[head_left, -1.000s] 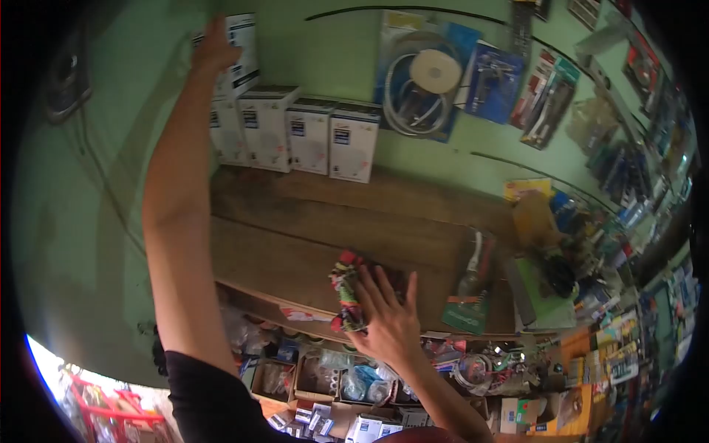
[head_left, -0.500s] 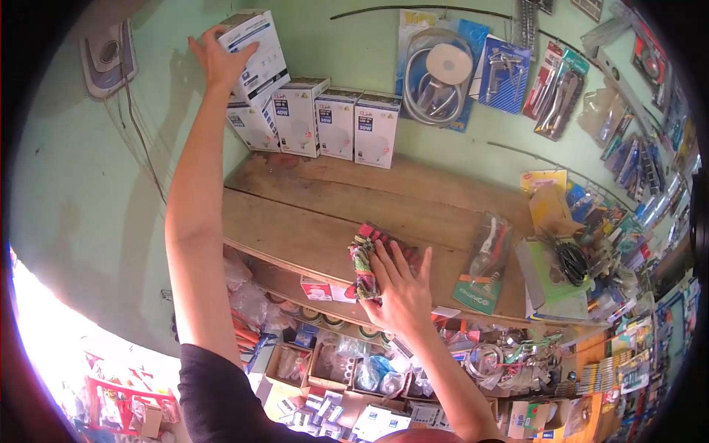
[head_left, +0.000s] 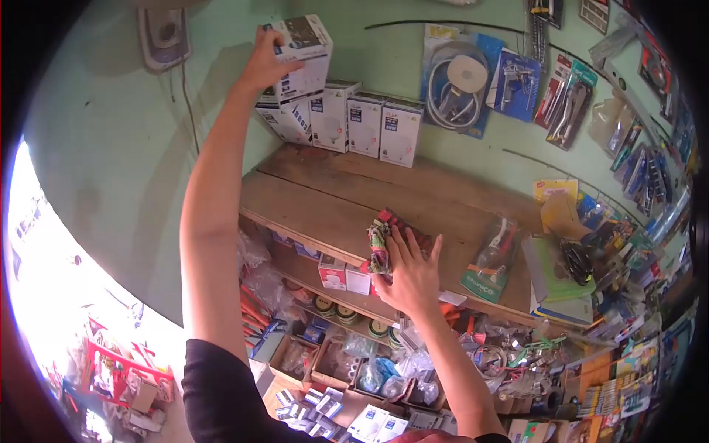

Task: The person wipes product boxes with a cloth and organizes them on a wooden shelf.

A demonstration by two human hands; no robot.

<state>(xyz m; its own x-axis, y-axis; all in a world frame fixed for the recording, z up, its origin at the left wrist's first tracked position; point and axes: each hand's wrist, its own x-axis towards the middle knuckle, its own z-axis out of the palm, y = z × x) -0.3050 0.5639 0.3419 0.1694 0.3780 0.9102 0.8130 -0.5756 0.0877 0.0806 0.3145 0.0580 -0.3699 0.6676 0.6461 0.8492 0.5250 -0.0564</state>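
My left hand [head_left: 270,62] grips a white bulb box [head_left: 304,59] at its left side, with the thumb across the front. That box is tilted on top of the leftmost box [head_left: 289,120] of a row. Beside it stand three more upright white boxes, the tall one [head_left: 329,118] nearest, against the green wall. My right hand [head_left: 412,275] lies with spread fingers on a crumpled red and green patterned cloth [head_left: 381,244], pressed on the wooden shelf top [head_left: 317,193] near its front edge.
A packaged tool [head_left: 493,258] lies right of the cloth, then a green box [head_left: 550,273] with black cable. Packaged hoses and tools [head_left: 459,83] hang on the wall. Lower shelves hold tapes and open boxes [head_left: 295,358]. A red basket [head_left: 118,373] is at lower left.
The view has shifted, moving the scene mostly rightward. The held box is turned and tilted differently, showing more of its top. My right hand remains on the cloth.
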